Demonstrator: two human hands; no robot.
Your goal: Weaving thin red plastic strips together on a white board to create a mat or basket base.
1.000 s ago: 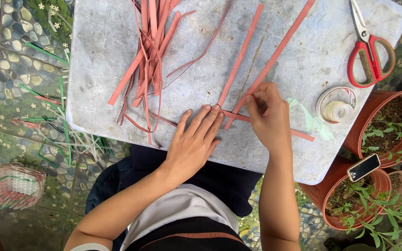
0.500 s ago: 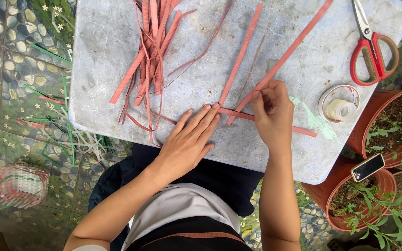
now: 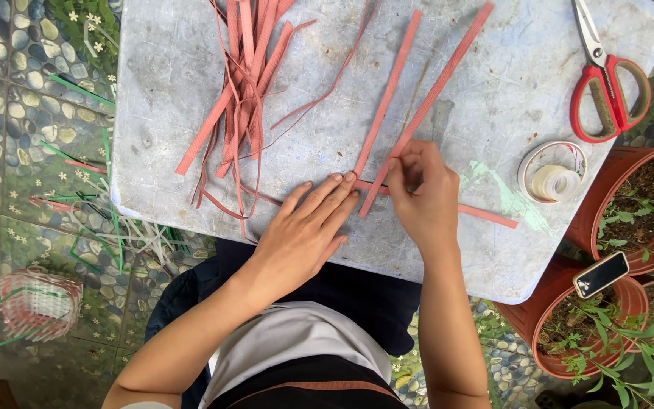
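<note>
The left hand (image 3: pixel 308 231) lies flat and released on the counter (image 3: pixel 175 113), pinning a horizontal pink strip (image 3: pixel 486 214) against slipping. The right hand (image 3: pixel 421 197) has its grip pinched where two long diagonal strips (image 3: pixel 418 113) cross it, keeping the crossing aligned.

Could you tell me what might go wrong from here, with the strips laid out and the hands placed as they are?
1. The left hand pins the crossing strip only by its fingertips, so the strip may slide as the right hand works the long pink strip.
2. The loose bundle of strips trails over the table edge and might snag or drop.
3. The tape roll sits near the table's right rim; an elbow could nudge it off.
</note>
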